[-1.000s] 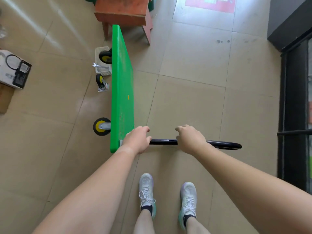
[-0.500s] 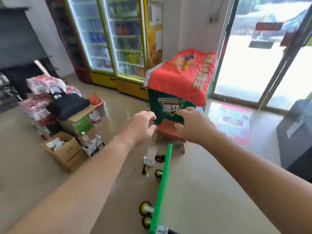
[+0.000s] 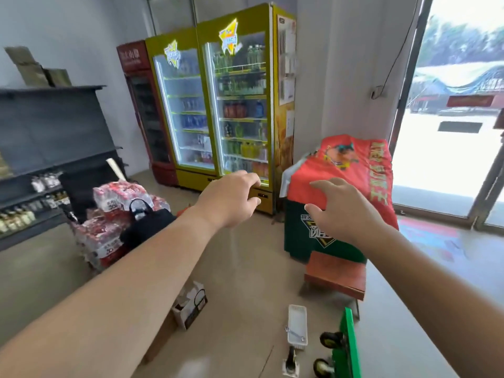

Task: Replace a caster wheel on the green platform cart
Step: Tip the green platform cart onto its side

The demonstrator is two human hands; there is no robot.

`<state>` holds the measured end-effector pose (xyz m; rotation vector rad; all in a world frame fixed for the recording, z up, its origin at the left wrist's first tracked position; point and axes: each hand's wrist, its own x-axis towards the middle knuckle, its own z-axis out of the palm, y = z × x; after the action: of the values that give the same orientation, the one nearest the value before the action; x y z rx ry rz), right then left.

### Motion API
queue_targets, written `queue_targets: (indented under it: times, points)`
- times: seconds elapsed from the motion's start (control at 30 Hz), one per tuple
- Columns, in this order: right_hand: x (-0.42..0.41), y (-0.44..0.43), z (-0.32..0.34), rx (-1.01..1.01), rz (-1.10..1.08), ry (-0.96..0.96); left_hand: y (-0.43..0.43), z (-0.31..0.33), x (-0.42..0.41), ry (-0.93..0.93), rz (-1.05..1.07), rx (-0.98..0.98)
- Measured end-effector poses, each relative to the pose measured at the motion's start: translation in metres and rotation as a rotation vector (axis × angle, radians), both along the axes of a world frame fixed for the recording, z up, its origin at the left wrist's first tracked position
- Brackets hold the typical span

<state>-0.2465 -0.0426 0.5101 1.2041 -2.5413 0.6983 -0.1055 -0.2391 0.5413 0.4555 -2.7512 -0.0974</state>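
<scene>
Over on the left, shrink-wrapped packs of bottles (image 3: 114, 214) are sitting on the floor with a black bag (image 3: 147, 227) resting against them, and a small open carton (image 3: 191, 306) is standing nearer the camera. The left hand (image 3: 229, 199) is reaching out in mid-air, fingers loosely curled and holding nothing, in front of the yellow drink fridges (image 3: 218, 110). Low down, a white basket (image 3: 297, 309) is lying on the floor with a wrench (image 3: 294, 334) in it, and a loose caster wheel (image 3: 291, 361) is lying just beside it. The right hand (image 3: 343, 211) is hovering with fingers spread, also empty. The green platform cart (image 3: 350, 347) is standing on its edge at the bottom, two mounted wheels (image 3: 331, 339) facing the basket, near a red stool (image 3: 335, 274).
</scene>
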Motion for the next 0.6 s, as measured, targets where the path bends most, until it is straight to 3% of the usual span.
queue_targets:
  times: [0.3, 0.6]
  points:
    - [-0.052, -0.135, -0.006, -0.063, -0.038, -0.027, -0.133, -0.014, -0.058, -0.018, -0.040, 0.044]
    - [-0.214, -0.218, -0.022, -0.137, -0.192, -0.029, -0.243, -0.012, -0.264, -0.053, -0.287, 0.011]
